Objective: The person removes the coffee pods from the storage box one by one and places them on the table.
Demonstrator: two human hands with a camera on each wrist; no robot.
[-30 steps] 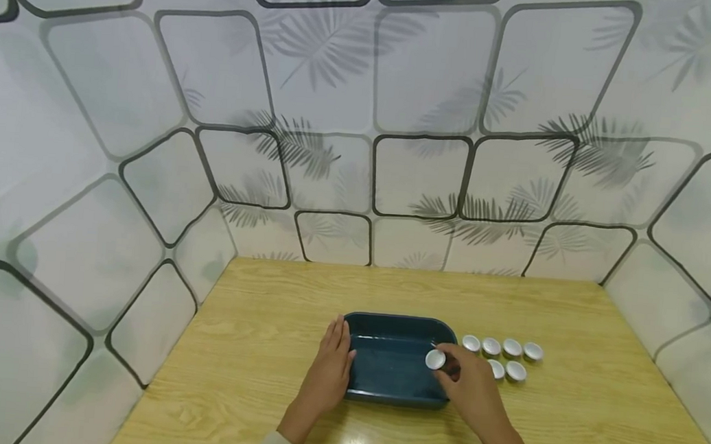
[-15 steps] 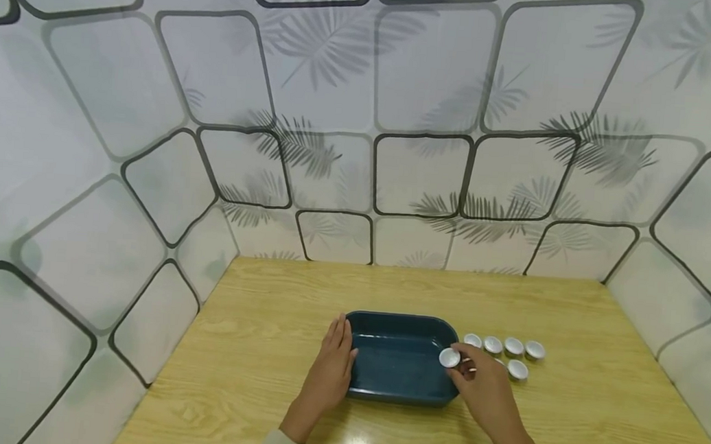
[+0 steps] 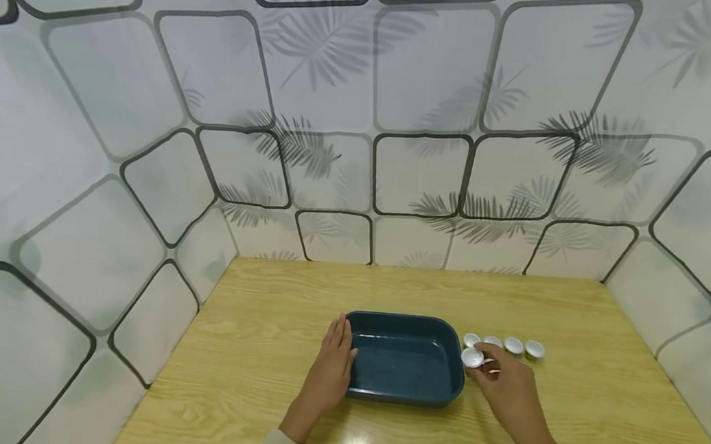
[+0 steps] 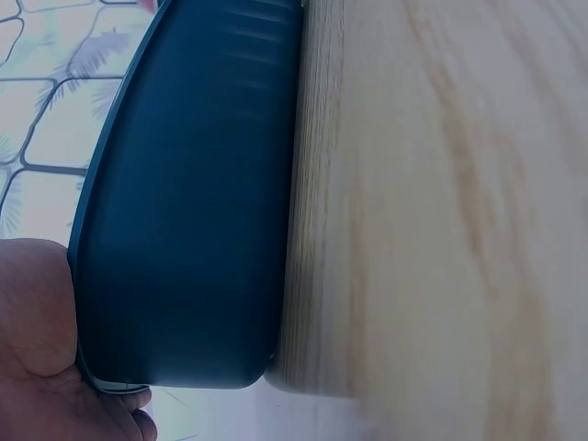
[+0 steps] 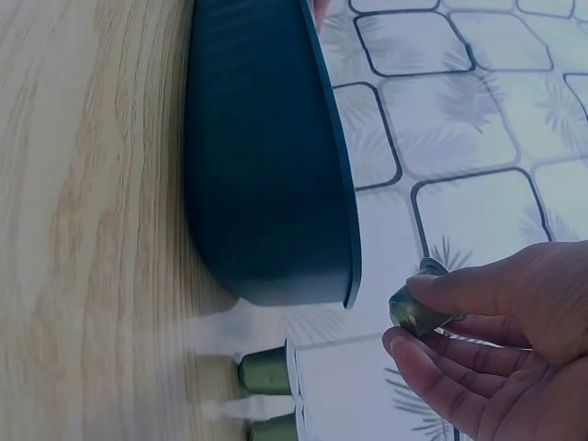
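Note:
My left hand [image 3: 328, 371] rests along the left wall of a dark blue rectangular tray [image 3: 402, 397], its fingers straight and together at the rim. In the left wrist view, the same hand [image 4: 35, 317] touches the edge of the tray [image 4: 188, 202]. Just off the tray's right end, my right hand [image 3: 507, 391] pinches a coffee capsule [image 3: 472, 357] between thumb and fingers, its pale lid facing the head camera. The right wrist view reveals the green, tapered body of this capsule [image 5: 418, 310], held up off the table beside the tray.
Behind the right hand, several coffee capsules stand in a row, the rightmost capsule [image 3: 534, 349] with its pale lid up. The hand hides the area in front of them. A wooden table [image 3: 247, 352] meets patterned walls [image 3: 421, 175] at the back and sides.
My right hand has carried the pinched capsule rightward, from over the tray to beyond its right rim. It now covers the front capsules seen earlier. The left hand has stayed at the tray.

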